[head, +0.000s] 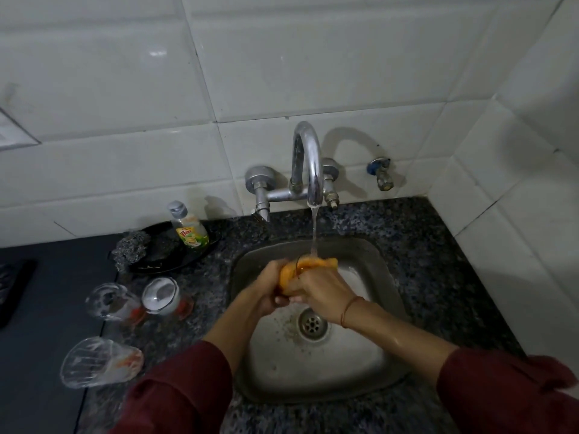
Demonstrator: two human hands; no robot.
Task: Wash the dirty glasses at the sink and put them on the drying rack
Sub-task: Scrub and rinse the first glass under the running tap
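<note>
Head view: at centre frame I see my left hand (pixel 269 296) and right hand (pixel 322 288) pressed together. Both are curled tightly round a glass (pixel 301 268) wrapped in an orange cloth (pixel 318 264), over the sink (pixel 360 255) and under the running tap (pixel 308 164). The glass points from my palms up-frame toward the stream, and three more glasses (pixel 161 296) wait at lower left, nearest my left hand.

One camera sits on the person's head. It looks forward and down into the sink (pixel 369 255) from close up. The tap (pixel 308 161) and the white wall (pixel 125 89) are straight ahead, higher up. The wide view bends the edges.
</note>
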